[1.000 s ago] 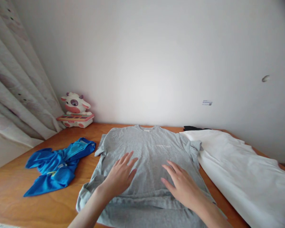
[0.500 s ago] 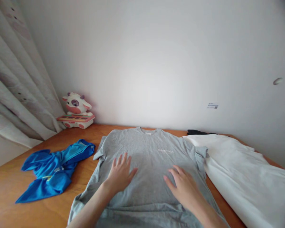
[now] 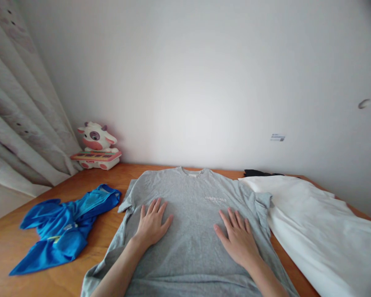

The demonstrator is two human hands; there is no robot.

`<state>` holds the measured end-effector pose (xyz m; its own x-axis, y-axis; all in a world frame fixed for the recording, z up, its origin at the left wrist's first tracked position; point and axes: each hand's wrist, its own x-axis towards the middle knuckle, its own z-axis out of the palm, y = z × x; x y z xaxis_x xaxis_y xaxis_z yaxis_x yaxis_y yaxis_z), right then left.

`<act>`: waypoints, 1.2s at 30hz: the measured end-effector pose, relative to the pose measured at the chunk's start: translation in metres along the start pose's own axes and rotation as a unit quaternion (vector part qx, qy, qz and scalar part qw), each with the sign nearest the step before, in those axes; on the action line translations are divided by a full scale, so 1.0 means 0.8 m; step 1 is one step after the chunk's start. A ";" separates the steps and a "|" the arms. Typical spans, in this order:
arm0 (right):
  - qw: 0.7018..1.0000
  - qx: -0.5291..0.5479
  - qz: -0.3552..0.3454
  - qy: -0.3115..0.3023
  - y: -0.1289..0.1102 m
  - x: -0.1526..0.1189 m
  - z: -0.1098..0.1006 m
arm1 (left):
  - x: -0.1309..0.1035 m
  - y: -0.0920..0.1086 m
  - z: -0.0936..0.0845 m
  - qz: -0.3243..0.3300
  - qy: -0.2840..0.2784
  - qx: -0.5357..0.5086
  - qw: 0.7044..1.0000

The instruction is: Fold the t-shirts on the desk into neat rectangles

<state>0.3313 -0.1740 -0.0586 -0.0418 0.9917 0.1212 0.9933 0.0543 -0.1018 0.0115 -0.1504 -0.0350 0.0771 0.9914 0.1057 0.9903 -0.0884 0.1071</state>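
A grey T-shirt (image 3: 185,231) lies spread on the wooden table, its collar toward the wall and small white lettering on the chest. My left hand (image 3: 152,222) rests palm down on the left part of the shirt, fingers spread. On the right part, below the lettering, my right hand (image 3: 237,237) lies flat with its fingers apart. Neither hand grips the cloth. The right sleeve is bunched beside a white cloth, and creases cross the shirt near the bottom of the view.
A crumpled blue garment (image 3: 62,231) lies on the wooden table (image 3: 105,235) at the left. Behind it stands a cow-shaped toy keyboard (image 3: 97,148) near a curtain (image 3: 21,115). White cloth (image 3: 321,222) covers the right side, with a black item (image 3: 259,173) behind it.
My right hand has flattened onto the shirt, its fingers more spread and further up. My left hand has shifted slightly left. The view has moved a little.
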 end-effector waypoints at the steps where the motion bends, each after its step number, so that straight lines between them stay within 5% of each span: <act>1: 1.000 0.003 0.003 -0.001 -0.005 0.004 -0.007 | 0.006 0.007 -0.002 -0.001 0.005 0.000 1.000; 6: 0.999 0.029 0.035 -0.006 -0.039 0.049 -0.041 | 0.052 0.048 -0.003 0.058 -0.008 -0.027 0.998; 10: 0.999 0.032 0.027 -0.019 -0.045 0.083 -0.031 | 0.075 0.063 0.013 0.053 -0.019 -0.022 0.998; 14: 0.997 0.026 0.051 -0.054 -0.030 0.090 -0.007 | 0.074 0.059 0.025 -0.030 -0.002 0.000 1.000; 19: 0.997 0.020 0.047 -0.059 -0.023 0.089 -0.002 | 0.070 0.053 0.023 -0.035 0.002 0.005 0.999; 27: 0.994 0.002 0.110 -0.016 -0.019 0.090 0.007 | 0.058 0.014 0.014 -0.140 0.034 0.034 0.989; 31: 0.989 -0.013 0.146 -0.001 0.001 0.099 0.008 | 0.054 0.010 0.010 -0.131 0.027 0.030 0.990; 36: 0.994 -0.002 0.100 -0.033 0.025 0.107 0.003 | 0.059 0.019 0.007 -0.144 0.019 0.016 0.989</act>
<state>0.3469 -0.0879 -0.0528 0.1498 0.9881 0.0345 0.9829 -0.1451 -0.1130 0.0310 -0.1042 -0.0336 -0.2128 0.9707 0.1118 0.9737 0.2012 0.1064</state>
